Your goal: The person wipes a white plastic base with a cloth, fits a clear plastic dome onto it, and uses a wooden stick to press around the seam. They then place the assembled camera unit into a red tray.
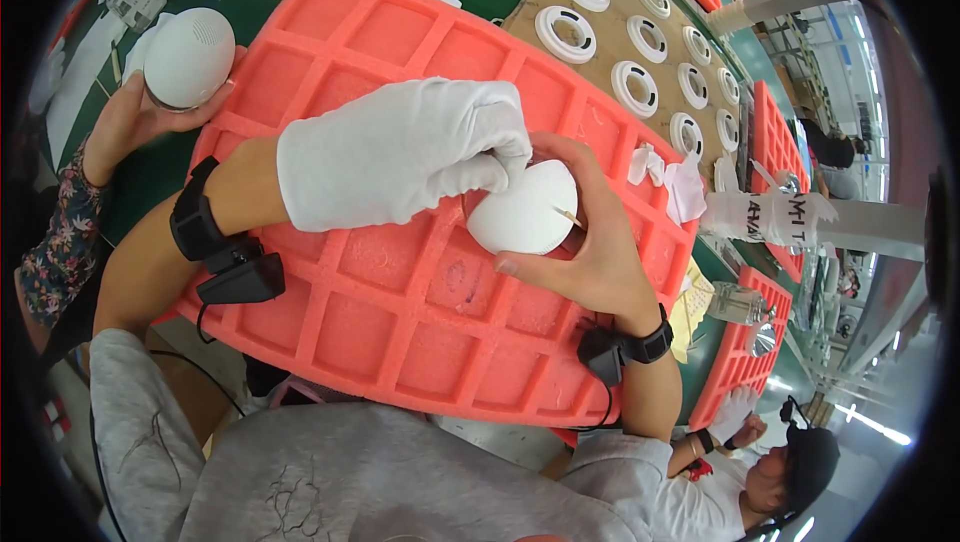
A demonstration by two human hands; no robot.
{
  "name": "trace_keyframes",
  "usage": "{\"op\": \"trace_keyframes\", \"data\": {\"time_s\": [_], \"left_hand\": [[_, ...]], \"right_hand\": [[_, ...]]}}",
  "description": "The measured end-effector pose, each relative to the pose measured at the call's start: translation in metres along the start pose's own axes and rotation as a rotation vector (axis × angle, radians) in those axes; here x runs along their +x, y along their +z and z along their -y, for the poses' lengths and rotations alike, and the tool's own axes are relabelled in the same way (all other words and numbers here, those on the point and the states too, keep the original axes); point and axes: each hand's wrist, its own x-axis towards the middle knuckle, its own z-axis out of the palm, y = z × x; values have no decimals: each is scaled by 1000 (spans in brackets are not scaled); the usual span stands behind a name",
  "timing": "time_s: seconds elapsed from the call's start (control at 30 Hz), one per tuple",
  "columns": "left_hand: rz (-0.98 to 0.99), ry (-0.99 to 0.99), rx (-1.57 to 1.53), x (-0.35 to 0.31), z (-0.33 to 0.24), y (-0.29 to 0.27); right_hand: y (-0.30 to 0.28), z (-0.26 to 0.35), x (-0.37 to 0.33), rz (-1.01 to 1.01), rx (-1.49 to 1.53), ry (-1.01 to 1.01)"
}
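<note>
My right hand [600, 242], bare, wraps round a white dome-shaped plastic housing [520, 217] above the red foam tray [395, 342]. A thin tan stick [566, 214] lies against the dome's side by the right fingers. My left hand [410, 147] wears a white glove. Its fingers are pinched together at the dome's upper left edge; whatever is between them, if anything, is hidden.
At left, a co-worker's hands [125, 122] hold another white dome [190, 57] with small holes. White rings [565, 34] stand in rows on a brown board [600, 42] at the far right. Crumpled white scraps [685, 187] lie on the tray's right edge. Another person [770, 482] works at lower right.
</note>
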Motion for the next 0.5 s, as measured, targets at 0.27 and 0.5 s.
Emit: {"op": "trace_keyframes", "data": {"time_s": [0.27,0.5], "left_hand": [[52,-83,-150,-4,-2,3],[79,-186,-314,2,0,2]], "right_hand": [[0,4,-3,-11,91,95],[-4,3,-2,-19,113,75]]}}
